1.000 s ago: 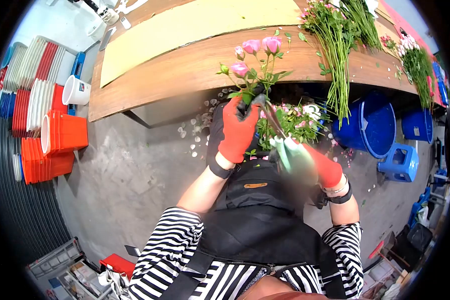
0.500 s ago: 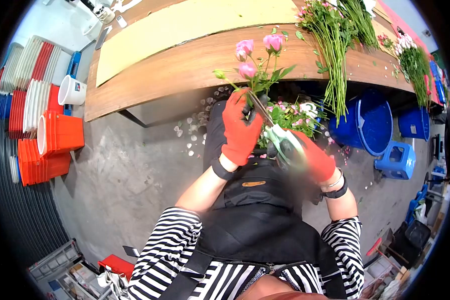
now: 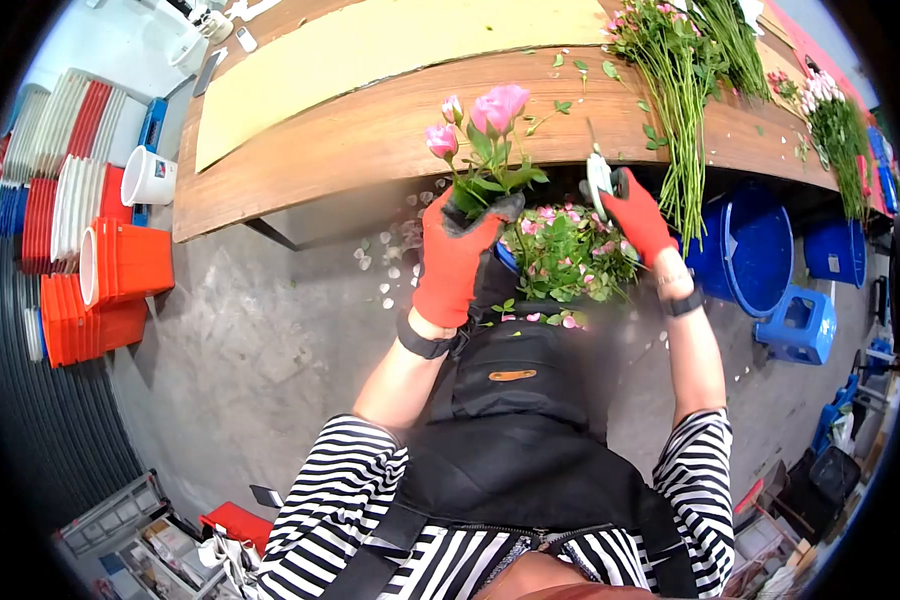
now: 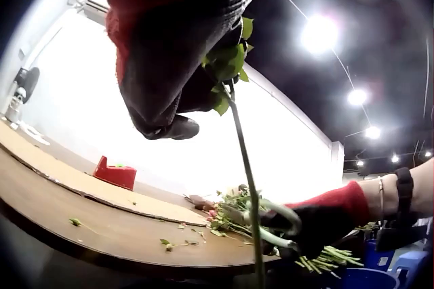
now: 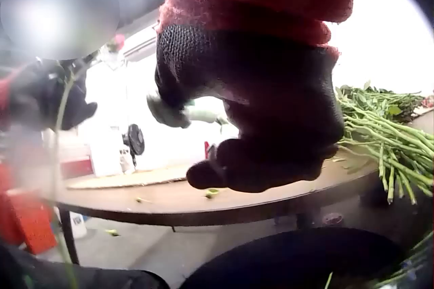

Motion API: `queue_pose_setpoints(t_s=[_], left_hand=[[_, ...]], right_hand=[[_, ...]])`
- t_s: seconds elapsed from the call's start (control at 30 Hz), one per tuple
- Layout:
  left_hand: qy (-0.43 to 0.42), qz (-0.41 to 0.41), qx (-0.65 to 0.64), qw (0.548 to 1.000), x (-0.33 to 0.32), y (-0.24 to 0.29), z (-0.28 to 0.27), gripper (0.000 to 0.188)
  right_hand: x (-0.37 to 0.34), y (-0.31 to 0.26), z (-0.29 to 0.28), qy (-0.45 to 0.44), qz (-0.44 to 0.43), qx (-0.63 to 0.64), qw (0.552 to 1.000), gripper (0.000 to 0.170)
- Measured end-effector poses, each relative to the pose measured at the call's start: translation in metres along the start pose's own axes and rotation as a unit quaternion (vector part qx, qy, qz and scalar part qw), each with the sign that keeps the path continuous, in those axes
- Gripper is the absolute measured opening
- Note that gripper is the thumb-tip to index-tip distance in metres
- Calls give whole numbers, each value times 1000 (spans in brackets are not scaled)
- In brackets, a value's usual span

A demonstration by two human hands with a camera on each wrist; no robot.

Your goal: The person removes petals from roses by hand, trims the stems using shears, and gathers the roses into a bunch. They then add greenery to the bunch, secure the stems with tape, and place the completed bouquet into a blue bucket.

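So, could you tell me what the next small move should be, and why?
Probably bring the scissors to the stem: it hangs long below the left hand, which holds the roses, while the right hand has the scissors off to the side.

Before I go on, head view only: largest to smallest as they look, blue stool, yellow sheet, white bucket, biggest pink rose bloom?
Yellow sheet
Blue stool
White bucket and pink rose bloom: too alike to rank
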State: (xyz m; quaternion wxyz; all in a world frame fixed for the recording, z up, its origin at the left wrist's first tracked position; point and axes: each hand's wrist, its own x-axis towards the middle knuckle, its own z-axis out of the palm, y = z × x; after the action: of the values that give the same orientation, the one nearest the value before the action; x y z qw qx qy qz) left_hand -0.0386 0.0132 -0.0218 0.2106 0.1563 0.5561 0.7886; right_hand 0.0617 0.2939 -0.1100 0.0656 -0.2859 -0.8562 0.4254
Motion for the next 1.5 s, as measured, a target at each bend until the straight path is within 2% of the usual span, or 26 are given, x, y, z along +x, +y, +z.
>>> queue_pose_setpoints(t_s=[0.03, 0.1, 0.13, 0.17, 0.2, 0.23, 0.27, 0.3, 0.33, 0.37, 0.43, 0.47, 0.5, 0.63, 0.7, 0.8, 0.9, 0.93, 1.03, 1.1, 1.17, 1.23, 1.3, 1.33, 1.43, 1.5], left_hand=[[-11, 0, -4, 1000, 0, 2, -1, 27], [5, -10, -10, 1000, -3, 3, -3, 27], [25, -11, -14, 1000, -4, 1, -3, 28], [47, -12, -19, 999, -6, -3, -3, 28], [145, 17, 3, 989, -11, -19, 0, 31], [134, 7, -1, 991, -10, -17, -1, 32], [122, -3, -5, 992, -7, -12, 0, 33], [111, -11, -9, 994, -5, -6, 0, 34], [195, 17, 26, 980, -9, -4, 13, 35], [188, 31, 42, 981, -7, -5, 13, 35], [168, 56, 72, 982, -4, -10, 12, 36], [185, 54, 81, 978, -6, -11, 14, 36], [199, 54, 90, 974, -6, -12, 17, 36], [209, 54, 87, 973, -5, -14, 27, 35], [191, 39, 97, 976, -9, 3, 29, 35], [198, 88, 97, 971, -12, 2, 32, 31], [196, 102, 136, 966, -11, 3, 31, 30], [192, 102, 151, 964, -10, 5, 30, 30], [183, 114, 180, 960, -1, -4, 23, 32], [189, 135, 204, 951, 1, -8, 22, 33], [193, 169, 239, 937, 1, -7, 29, 34], [173, 178, 245, 937, 0, -11, 34, 32], [148, 227, 264, 925, -5, -11, 39, 31], [107, 214, 268, 933, -6, -4, 41, 32], [99, 218, 276, 931, -13, 2, 45, 31], [95, 212, 268, 935, -15, 1, 44, 30]], right_hand=[[11, -25, -9, -23, 54, -77, 995, 67], [33, -37, -8, 3, 55, -198, 979, 64], [36, -52, -9, -10, 55, -211, 976, 61], [38, -54, -6, -7, 24, -139, 990, 58], [35, -54, -2, -7, -5, -67, 998, 54], [34, -52, 2, -7, -33, 5, 999, 51], [38, -34, 5, -71, -25, 190, 979, 38], [17, -67, 2, -87, 1, 283, 955, 26], [1, -80, -6, -92, 0, 299, 950, 27], [-12, -89, -11, -98, 2, 314, 944, 28], [-33, -105, -18, -68, -83, 231, 967, 29], [-31, -98, -18, 19, -147, 88, 985, 32], [-26, -101, -23, 82, -113, -78, 987, 51], [32, -63, -18, 112, -22, -301, 947, 58], [58, -55, -15, 113, -17, -326, 938, 54], [96, -24, -3, 144, -18, -339, 929, 45], [121, -3, 1, 168, -13, -253, 953, 44], [115, -18, 0, 166, 15, -191, 967, 41], [67, -64, 0, 217, -190, 43, 957, 33], [10, -110, -6, 268, -307, 2, 913, 32], [-52, -153, -19, 307, -442, -138, 831, 37], [-82, -166, -20, 303, -520, -235, 763, 40], [-96, -186, -18, 300, -476, -302, 770, 37], [-91, -188, -17, 313, -466, -315, 765, 33], [-84, -189, -20, 272, -466, -311, 783, 29], [-83, -184, -15, 288, -481, -303, 770, 25]])
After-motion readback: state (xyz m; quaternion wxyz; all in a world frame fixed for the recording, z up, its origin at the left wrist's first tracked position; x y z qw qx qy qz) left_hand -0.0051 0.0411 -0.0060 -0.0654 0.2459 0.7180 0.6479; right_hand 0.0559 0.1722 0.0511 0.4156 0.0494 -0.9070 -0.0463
